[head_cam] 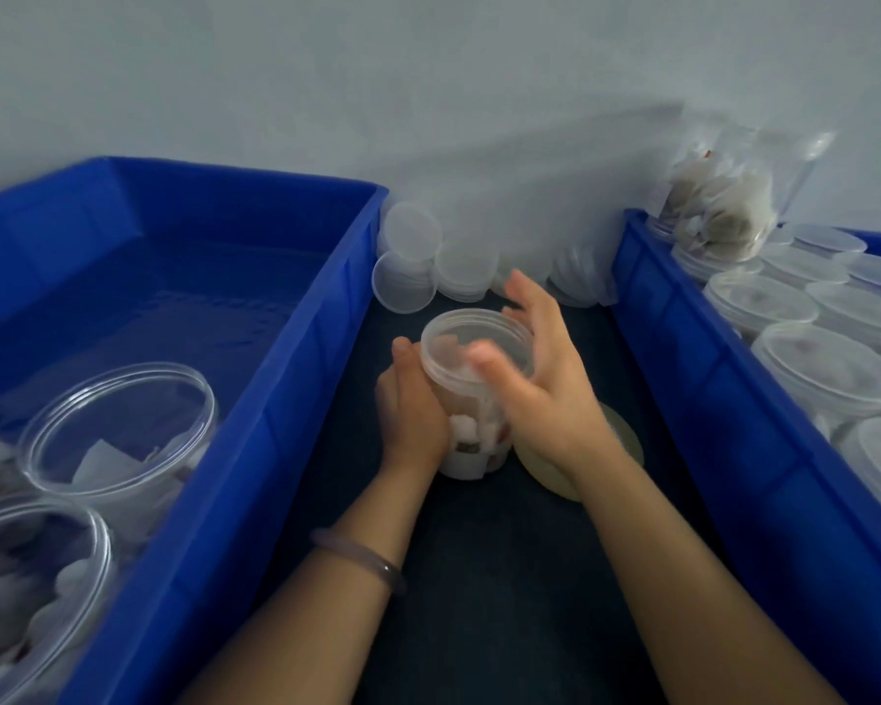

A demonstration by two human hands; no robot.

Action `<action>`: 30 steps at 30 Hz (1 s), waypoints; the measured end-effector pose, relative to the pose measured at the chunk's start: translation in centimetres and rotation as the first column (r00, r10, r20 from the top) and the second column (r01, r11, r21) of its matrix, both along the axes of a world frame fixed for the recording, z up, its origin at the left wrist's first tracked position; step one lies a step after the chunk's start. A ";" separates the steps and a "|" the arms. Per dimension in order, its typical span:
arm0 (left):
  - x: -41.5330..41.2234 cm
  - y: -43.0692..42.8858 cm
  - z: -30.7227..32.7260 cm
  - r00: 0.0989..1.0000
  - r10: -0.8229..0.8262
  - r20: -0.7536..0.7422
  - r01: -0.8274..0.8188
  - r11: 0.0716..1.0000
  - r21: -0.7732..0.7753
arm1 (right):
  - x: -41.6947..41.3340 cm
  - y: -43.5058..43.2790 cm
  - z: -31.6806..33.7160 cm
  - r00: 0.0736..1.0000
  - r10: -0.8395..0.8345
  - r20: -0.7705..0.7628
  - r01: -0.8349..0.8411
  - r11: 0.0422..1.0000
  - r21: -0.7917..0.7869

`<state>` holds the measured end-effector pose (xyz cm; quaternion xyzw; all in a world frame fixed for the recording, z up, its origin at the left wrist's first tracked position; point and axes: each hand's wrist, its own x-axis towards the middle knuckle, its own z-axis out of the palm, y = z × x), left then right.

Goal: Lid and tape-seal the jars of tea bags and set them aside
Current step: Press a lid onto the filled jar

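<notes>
Clear plastic jar (471, 440), packed with white tea bags, stands upright on the dark table (479, 577) between both hands. A translucent lid (456, 335) sits on its mouth.

Left hand (408, 414): fingers curled round the jar's left wall, thumb up beside the lid's edge. It grips the jar. A pale bracelet (362, 557) is on that wrist.

Right hand (555, 389): blurred. Fingers straight and spread, palm against the jar's right side, thumb lying across the front of the lid. It is not curled round anything.

Under the right wrist, touching the table: a flat beige disc (542, 475), partly hidden by the arm. I cannot tell if it touches the jar.

Beyond the fingertips of both hands: loose lids (413, 231), stacked and leaning against the wall.

Outward of the left hand: a blue bin (275, 399). It holds open jars (118, 429) with tea bags inside, near the left forearm's side.

Outward of the right hand: a second blue bin (733, 399), full of lidded jars (825, 368) standing close together. One filled jar (723, 206) lies tilted on top of them at the far end.
</notes>
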<state>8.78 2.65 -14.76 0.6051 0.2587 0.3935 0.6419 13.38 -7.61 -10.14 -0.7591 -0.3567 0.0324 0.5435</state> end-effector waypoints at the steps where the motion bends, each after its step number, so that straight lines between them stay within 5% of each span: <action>1: 0.0 0.0 0.0 1.000 0.023 0.007 -0.023 1.000 -0.009 | 0.3 -1.0 -0.5 0.997 -0.004 -0.071 0.002 0.999 -0.032; 3: 0.3 0.0 0.1 0.999 0.043 0.009 -0.043 0.999 -0.005 | 1.1 -3.6 -1.9 0.996 -0.086 0.006 0.083 0.927 -0.365; 5: 0.4 0.0 0.2 0.999 0.053 -0.006 -0.053 0.998 0.028 | 1.4 -5.6 -3.3 0.997 -0.029 0.070 0.070 0.705 -0.705; 7: 0.0 -0.1 0.2 0.988 0.154 0.015 -0.155 0.973 0.171 | 1.1 -6.5 -4.0 0.998 0.049 0.047 0.008 0.608 -0.794; 10: -1.9 -0.6 0.4 0.924 0.312 0.219 -0.380 0.804 0.458 | 0.8 -6.9 -3.9 0.993 0.069 0.092 0.015 0.719 -0.695; 12: -3.3 -1.4 0.2 0.960 0.141 0.243 -0.262 0.761 0.594 | 0.6 -7.2 -3.6 0.998 0.039 0.057 0.002 0.809 -0.588; 15: -4.8 -3.2 -0.3 0.981 -0.183 -0.071 0.181 0.703 0.688 | -0.3 -7.5 -2.9 0.994 0.021 -0.110 -0.050 0.963 -0.266; 18: -4.7 -4.0 -0.5 0.922 -0.240 -0.305 0.386 0.642 0.663 | -1.1 -7.3 -2.6 0.990 0.087 -0.108 -0.090 0.996 -0.027; 30: -4.8 -4.3 -0.4 0.977 -0.209 -0.051 0.197 0.771 0.606 | -2.0 -6.1 -4.8 0.999 -0.039 0.023 0.039 0.999 0.000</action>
